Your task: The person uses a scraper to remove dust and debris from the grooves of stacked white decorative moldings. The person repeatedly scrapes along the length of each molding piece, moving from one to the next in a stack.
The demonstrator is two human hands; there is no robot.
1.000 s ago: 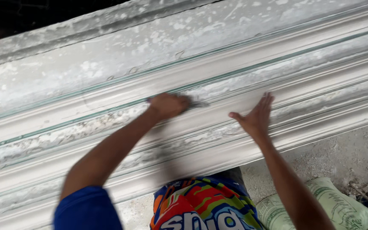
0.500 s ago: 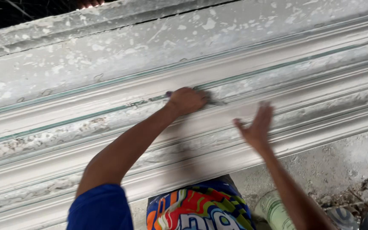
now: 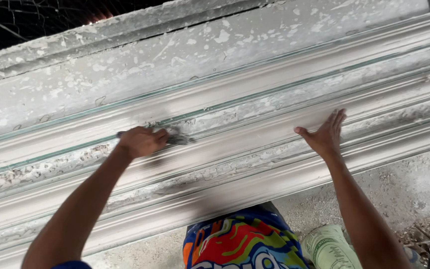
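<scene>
Inspector: Since the earlier frame, the left hand point(image 3: 140, 141) is found shifted leftward along the long plaster moulding point(image 3: 255, 149), and the right hand point(image 3: 325, 135) has been set flat on a lower ridge.

Clerk: Grip noted?

Inspector: The left hand is clenched around a small dark tool point(image 3: 176, 139), whose blurred tip is pressed into a rough, crumbly groove. The right hand is spread, nothing held. Ribbed white profiles, chalky and flaked, are recorded; a green sack point(image 3: 330, 247) lies on the dusty floor below.

Two hands, the left point(image 3: 140, 142) and right point(image 3: 326, 135); one small tool point(image 3: 177, 139); one long moulded plaster strip point(image 3: 255, 149); one green sack point(image 3: 329, 246).
</scene>
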